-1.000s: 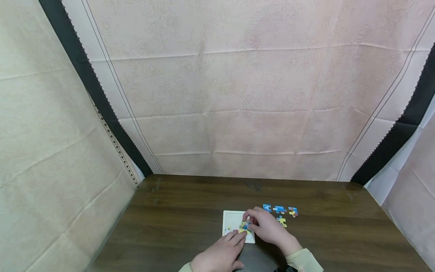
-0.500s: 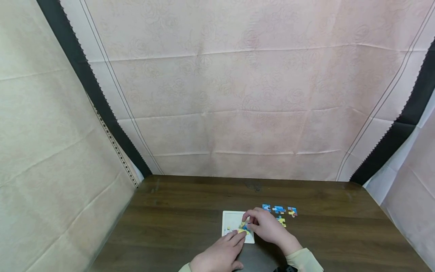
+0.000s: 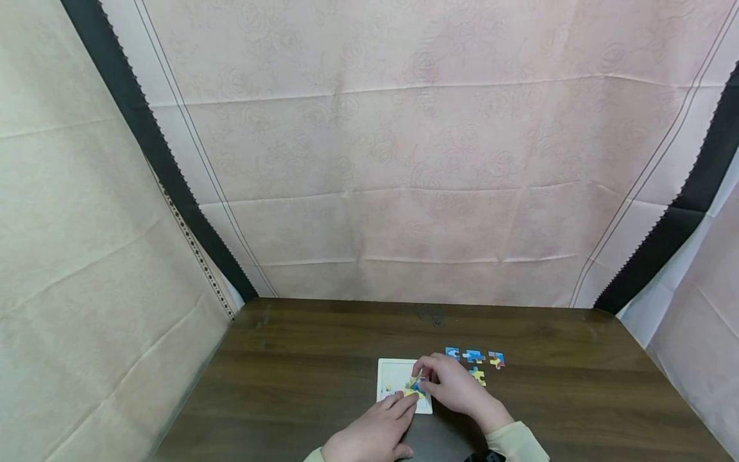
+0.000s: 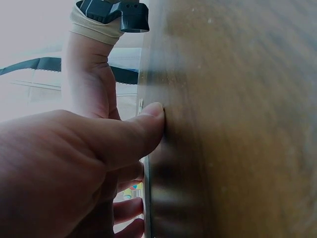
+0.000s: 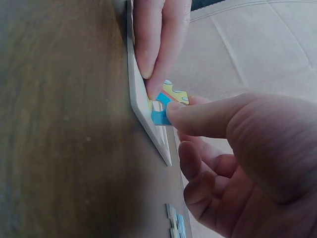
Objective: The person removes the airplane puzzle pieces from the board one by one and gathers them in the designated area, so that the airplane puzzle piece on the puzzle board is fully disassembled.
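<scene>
A white puzzle board (image 3: 395, 369) lies on the table with a few coloured shapes showing on it. My right hand (image 3: 458, 388) is over its right side. Between thumb and finger it pinches a blue and yellow puzzle piece (image 5: 160, 118), tilted up from the board in the right wrist view. From the near side, my left hand (image 3: 375, 428) rests its fairly straight fingers on the board's lower edge and a yellow piece (image 3: 413, 393) there. In the left wrist view, the left thumb (image 4: 148, 126) touches or nearly touches the tabletop. The fingers partly cover the pieces on the board.
Several loose puzzle pieces lie on the brown wooden table (image 3: 300, 359) beyond and right of the right hand, among them a blue one (image 3: 475, 355) and a yellow one (image 3: 478, 376). Pale cloth walls (image 3: 416, 160) stand behind and on both sides.
</scene>
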`<state>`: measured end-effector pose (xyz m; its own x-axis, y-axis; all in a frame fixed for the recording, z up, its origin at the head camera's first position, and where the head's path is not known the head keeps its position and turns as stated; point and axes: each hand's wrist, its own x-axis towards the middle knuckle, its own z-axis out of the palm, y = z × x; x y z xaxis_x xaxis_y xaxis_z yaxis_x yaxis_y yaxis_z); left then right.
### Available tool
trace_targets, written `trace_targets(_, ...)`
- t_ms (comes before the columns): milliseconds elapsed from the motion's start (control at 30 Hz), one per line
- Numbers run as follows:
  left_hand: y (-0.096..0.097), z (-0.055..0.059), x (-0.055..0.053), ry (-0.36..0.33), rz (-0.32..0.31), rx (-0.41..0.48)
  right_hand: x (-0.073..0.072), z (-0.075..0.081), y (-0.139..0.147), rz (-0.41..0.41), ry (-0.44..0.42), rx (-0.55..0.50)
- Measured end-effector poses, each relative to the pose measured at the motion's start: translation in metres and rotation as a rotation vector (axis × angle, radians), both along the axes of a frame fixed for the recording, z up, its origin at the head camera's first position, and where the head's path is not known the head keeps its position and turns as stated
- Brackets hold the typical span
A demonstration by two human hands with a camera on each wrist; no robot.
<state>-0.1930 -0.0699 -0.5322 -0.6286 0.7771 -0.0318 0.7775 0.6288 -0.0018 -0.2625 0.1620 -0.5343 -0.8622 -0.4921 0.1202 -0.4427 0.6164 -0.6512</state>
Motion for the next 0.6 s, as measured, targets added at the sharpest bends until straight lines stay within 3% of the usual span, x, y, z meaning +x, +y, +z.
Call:
trace_targets(233, 0.0003, 0.0002, 0.0001, 0.017, -0.002, -0.009, -0.0011, -0.0009, 0.0009, 0.012, -0.001, 0.012)
trace_targets(600, 0.0016, 0.0000, -0.0028, -0.044, 0.020, -0.016, -0.0017, -0.0006, 0.0008, 0.026, -0.005, 0.014)
